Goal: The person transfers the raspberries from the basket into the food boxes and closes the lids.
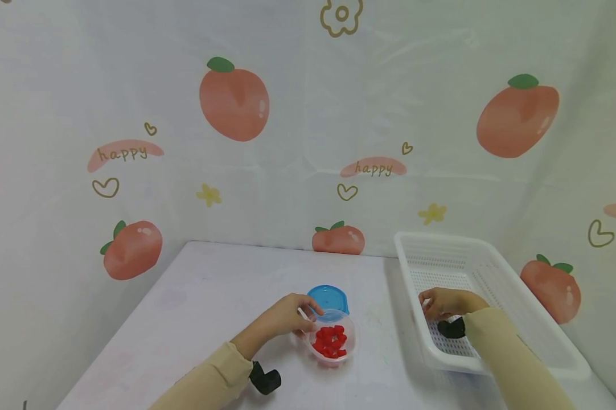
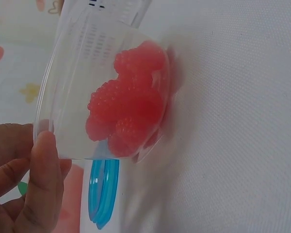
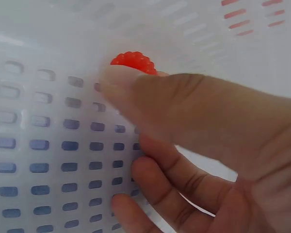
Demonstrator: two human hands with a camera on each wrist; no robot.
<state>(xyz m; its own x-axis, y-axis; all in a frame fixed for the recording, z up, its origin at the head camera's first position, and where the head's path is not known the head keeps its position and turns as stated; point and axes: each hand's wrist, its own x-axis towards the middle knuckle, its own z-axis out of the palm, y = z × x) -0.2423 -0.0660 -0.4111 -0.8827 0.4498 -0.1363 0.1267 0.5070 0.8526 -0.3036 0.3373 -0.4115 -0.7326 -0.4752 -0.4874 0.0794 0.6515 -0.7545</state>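
A clear round plastic tub [image 1: 351, 332] stands on the table, with several red toy raspberries [image 2: 128, 102] lying in it. Thumb and fingers of my left hand [image 1: 289, 316] pinch its rim on the left side, as the left wrist view shows. Inside the white plastic basket [image 1: 431, 354], my right hand [image 1: 446, 302] is lowered near the left wall. A single red raspberry [image 3: 134, 61] shows between its thumb and a finger in the right wrist view, partly covered by the thumb. The other fingers are loosely curled below it.
Just behind the tub lies a blue lid [image 1: 328, 297]. The slotted basket stands at the right, its raised walls around the right hand. A white patterned curtain [image 1: 287, 188] hangs behind the white table [image 1: 226, 285]. Black straps [image 1: 266, 380] sit at the wrists.
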